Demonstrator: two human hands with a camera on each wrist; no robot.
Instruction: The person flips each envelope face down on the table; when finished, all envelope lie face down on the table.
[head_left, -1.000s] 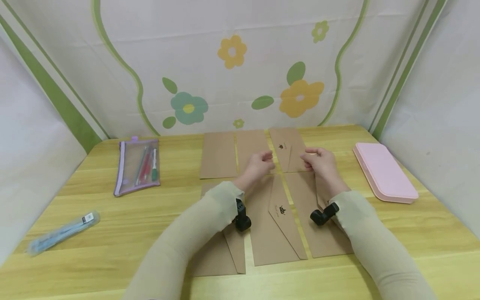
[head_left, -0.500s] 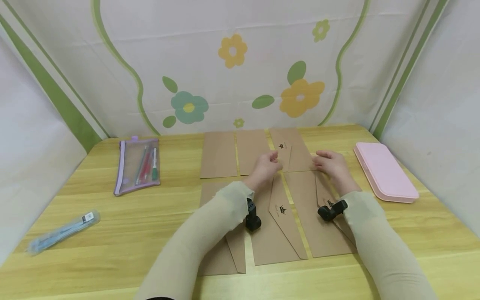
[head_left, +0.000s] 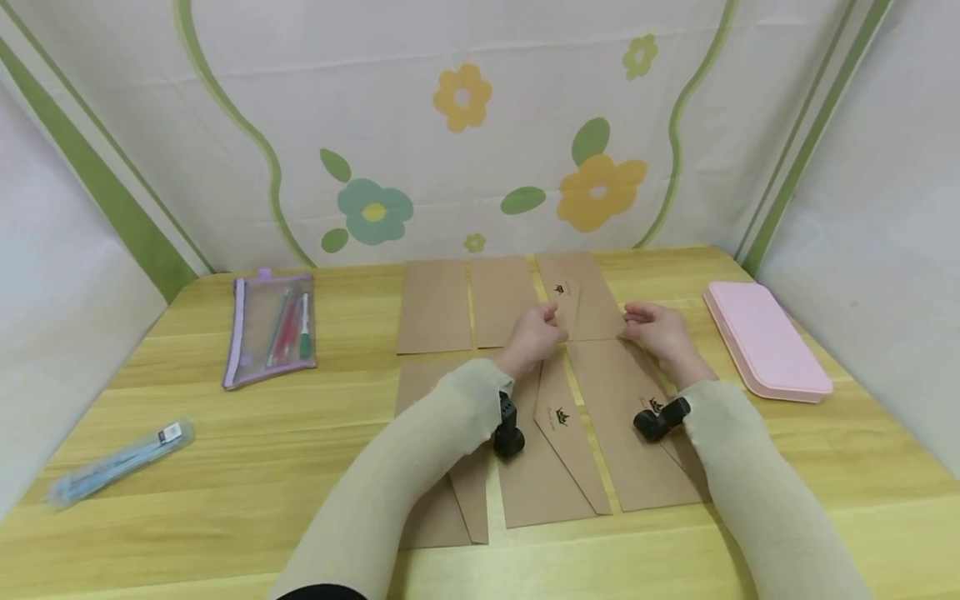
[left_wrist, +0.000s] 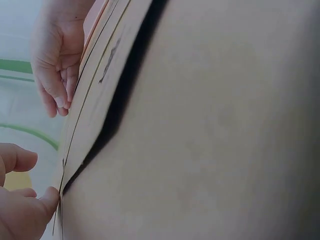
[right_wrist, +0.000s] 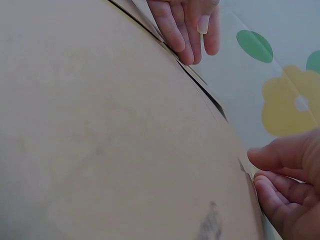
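Brown paper envelopes lie in two rows of three. The back-right envelope (head_left: pixel 596 296) has a small crown print and a pointed flap. At its near left corner, my left hand (head_left: pixel 534 340) rests its fingertips, loosely bent. My right hand (head_left: pixel 663 337) touches its near right corner with bent fingers. Thumb and forefinger of the left hand (left_wrist: pixel 22 200) stand apart in the left wrist view, the thumb at a paper edge. Below the hands lie the front-middle envelope (head_left: pixel 551 479) and front-right envelope (head_left: pixel 637 467). My left sleeve partly hides the front-left envelope (head_left: pixel 438 512).
A purple-edged mesh pouch (head_left: pixel 255 325) with pens inside lies at the back left. Nearer on the left is a clear sleeve of blue sticks (head_left: pixel 120 462). A pink case (head_left: pixel 768 337) stands at the right. Behind the wooden table (head_left: pixel 262 492) hangs a flowered curtain (head_left: pixel 450 167).
My left hand has moved right, to the near left corner of the back-right envelope. My right hand has shifted slightly right along that envelope's near edge. The envelopes look nearly unmoved.
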